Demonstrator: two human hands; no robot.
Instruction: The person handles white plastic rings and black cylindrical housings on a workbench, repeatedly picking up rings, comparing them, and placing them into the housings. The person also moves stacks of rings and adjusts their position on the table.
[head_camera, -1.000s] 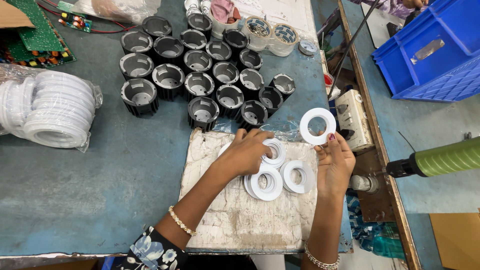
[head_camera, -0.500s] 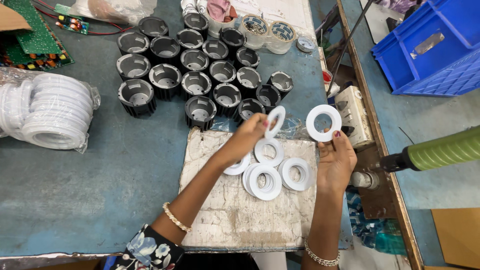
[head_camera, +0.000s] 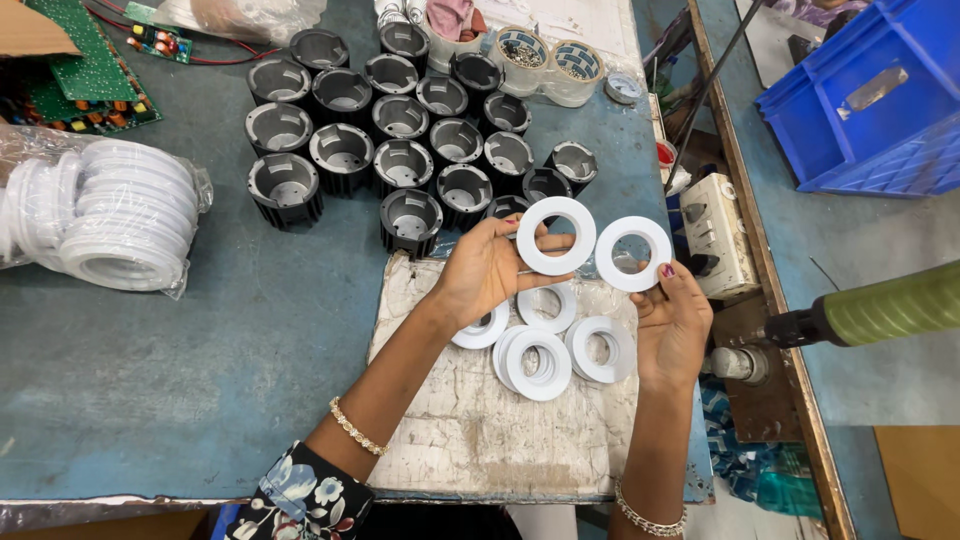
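My left hand (head_camera: 485, 272) holds a flat white plastic ring (head_camera: 555, 236) up by its edge. Beside it, my right hand (head_camera: 672, 320) holds a second white ring (head_camera: 634, 254) between the fingertips. The two rings hang side by side, nearly touching. Below them several more white rings (head_camera: 540, 360) lie in a loose pile on a worn white board (head_camera: 470, 430). Just beyond the raised rings stand several black finned round housings (head_camera: 400, 120) in rows.
A clear bag of stacked white rings (head_camera: 110, 215) lies at the left. Green circuit boards (head_camera: 70, 70) sit at the far left corner, tape rolls (head_camera: 545, 55) at the back. A white switch box (head_camera: 720, 235), a green-handled tool (head_camera: 880, 305) and a blue crate (head_camera: 870, 90) are at the right.
My left hand has picked a ring off the pile and lifted it up next to the ring in my right hand, which has stayed raised.
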